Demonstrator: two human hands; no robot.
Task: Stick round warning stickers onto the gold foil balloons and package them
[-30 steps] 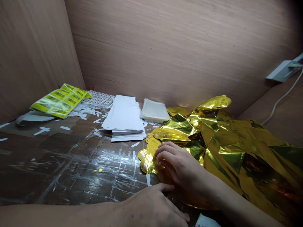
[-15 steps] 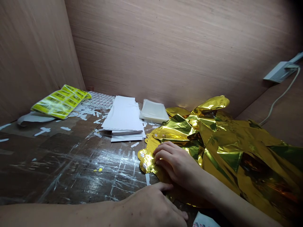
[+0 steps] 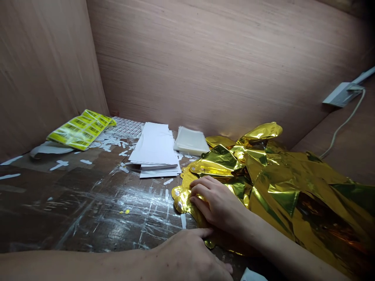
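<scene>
— Where are the hands right now?
— Apart from what I can see, though close: the right hand (image 3: 216,199) lies over the gold foil (image 3: 275,175), fingers bent and their tips at its scalloped left end. The left hand (image 3: 187,255) is nearer the body, back turned up, one digit stretched to the foil's near edge.
— Is either clamped on it?
— I can't tell. The right palm hides what its fingers may grip, and the left hand's inner side faces away.
— And the foil itself?
— Under the right hand, then spreading in a crumpled, shiny heap beyond it and along the right forearm.
— What else is about?
— A white strip (image 3: 183,221) sticks out from below the foil, just above the left hand. Ahead of both hands stand a stack of white cards (image 3: 154,144) and, beside it, a pile of clear sleeves (image 3: 191,140) (sleeves by their look, anyway).
— Further left?
— Two yellow dots (image 3: 127,211) on the table (image 3: 88,210), near the left forearm. Well beyond that arm, yellow barcode labels (image 3: 80,128) lie at a slant, with white scraps (image 3: 109,142) scattered next to them.
</scene>
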